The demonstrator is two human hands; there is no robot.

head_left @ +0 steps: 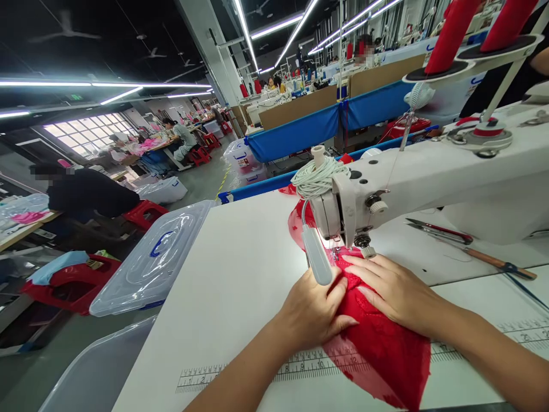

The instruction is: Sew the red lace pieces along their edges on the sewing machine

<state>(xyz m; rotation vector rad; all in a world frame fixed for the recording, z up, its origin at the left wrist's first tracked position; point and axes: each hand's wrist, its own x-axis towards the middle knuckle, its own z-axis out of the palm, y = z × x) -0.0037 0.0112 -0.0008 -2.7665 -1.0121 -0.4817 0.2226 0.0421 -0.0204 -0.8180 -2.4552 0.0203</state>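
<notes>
A piece of red lace fabric [386,337] with sheer mesh lies under the needle area of a white sewing machine [412,177]. My left hand [315,306] is at the fabric's left edge, its fingers curled on the cloth and partly hidden by a grey lamp [316,254]. My right hand [394,289] rests flat on the red fabric, fingers stretched toward the presser foot [335,252]. More sheer red cloth spreads behind the needle. A coil of pale cord [315,177] hangs on the machine head.
Thread snips [441,230] and a wooden-handled tool [500,263] lie right of the machine. A printed ruler [304,365] runs along the table's front. Red thread cones [452,37] stand above. A lidded plastic box [154,257] is beyond the left edge. Other people sit farther off.
</notes>
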